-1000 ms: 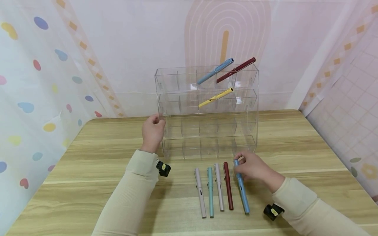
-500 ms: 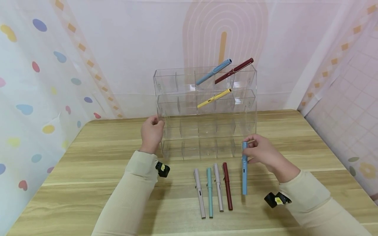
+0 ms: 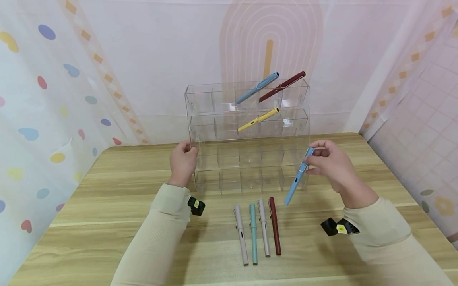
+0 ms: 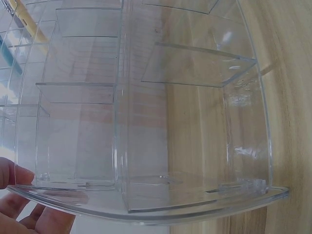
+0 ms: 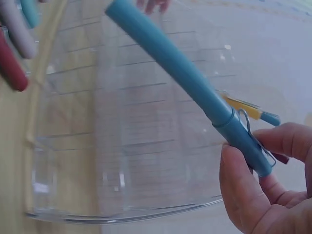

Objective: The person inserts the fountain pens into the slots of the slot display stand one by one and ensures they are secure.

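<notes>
A clear, tiered pen rack (image 3: pixel 229 183) stands upright on the table, divided into compartments. My left hand (image 3: pixel 183 163) pinches its left side panel, thumb inside and fingers outside in the left wrist view. By the clipped cap end, my right hand (image 3: pixel 332 167) holds a blue pen (image 3: pixel 296 182) near the rack's right side, with its lower end slanting down toward the left. Leaning in the top tier are another blue pen (image 3: pixel 257 88) and a dark red pen (image 3: pixel 282 86). A yellow pen (image 3: pixel 259 120) leans in the tier below.
In front of the rack, a row of capped pens lies on the wooden table (image 3: pixel 118 206): two pale lilac pens (image 3: pixel 264 226), a teal pen (image 3: pixel 253 234) and a dark red pen (image 3: pixel 275 226). A patterned curtain (image 3: pixel 157 59) hangs behind.
My right hand has lifted the blue pen off the table, up and to the right, and the pen has tilted. My left hand keeps its grip on the rack.
</notes>
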Available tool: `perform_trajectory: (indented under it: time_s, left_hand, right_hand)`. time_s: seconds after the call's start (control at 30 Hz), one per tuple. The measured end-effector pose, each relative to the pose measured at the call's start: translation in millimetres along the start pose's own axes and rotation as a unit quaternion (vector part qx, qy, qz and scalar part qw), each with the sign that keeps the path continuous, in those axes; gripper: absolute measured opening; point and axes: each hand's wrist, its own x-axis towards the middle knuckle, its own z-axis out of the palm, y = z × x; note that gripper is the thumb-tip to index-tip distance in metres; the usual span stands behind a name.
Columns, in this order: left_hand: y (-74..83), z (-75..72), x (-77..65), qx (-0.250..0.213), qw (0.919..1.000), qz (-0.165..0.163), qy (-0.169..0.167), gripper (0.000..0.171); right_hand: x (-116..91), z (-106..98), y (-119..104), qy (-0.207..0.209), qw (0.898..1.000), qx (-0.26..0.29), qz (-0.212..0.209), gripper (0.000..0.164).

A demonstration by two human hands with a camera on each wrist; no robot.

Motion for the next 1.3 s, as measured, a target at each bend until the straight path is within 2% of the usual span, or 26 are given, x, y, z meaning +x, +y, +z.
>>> perform_trajectory:
  time_s: [0.1, 0.23, 0.37, 0.53, 0.67, 0.8, 1.03, 1.3]
  left_hand:
    - [-0.1, 0.2, 0.4, 0.001, 1.0, 0.003, 0.001, 0.031]
    - [-0.5, 0.7, 0.9, 0.0, 1.0, 0.002, 0.002, 0.03]
    - [-1.2, 0.8, 1.2, -0.004, 1.0, 0.0, 0.001, 0.033]
    - [-1.6, 1.0, 1.2, -0.002, 1.0, -0.001, -0.001, 0.035]
    - [-1.4, 1.0, 1.2, 0.002, 1.0, 0.0, -0.001, 0.034]
    - [-0.8, 0.8, 1.1, 0.006, 1.0, 0.002, 0.0, 0.034]
    - [-0.3, 1.0, 1.2, 0.002, 1.0, -0.001, 0.0, 0.032]
    - [0.8, 0.6, 0.5, 0.005, 1.0, -0.001, -0.002, 0.031]
  right_hand:
    - [1.7, -2.2, -6.3, 0.028, 0.999, 0.029, -0.021, 0.024]
    - [4.8, -1.9, -13.9, 0.069, 0.991, 0.104, -0.04, 0.025]
    - [8.6, -0.1, -22.2, 0.11, 0.979, 0.159, -0.06, 0.027]
    - [15.4, 1.5, -33.2, 0.17, 0.963, 0.195, -0.074, 0.029]
    - [21.4, 2.2, -41.7, 0.212, 0.946, 0.228, -0.09, 0.031]
    - [27.6, 2.1, -48.9, 0.247, 0.929, 0.251, -0.112, 0.033]
    - [39.0, 3.3, -56.3, 0.292, 0.91, 0.26, -0.137, 0.033]
    - [54.3, 8.2, -58.9, 0.338, 0.889, 0.274, -0.142, 0.035]
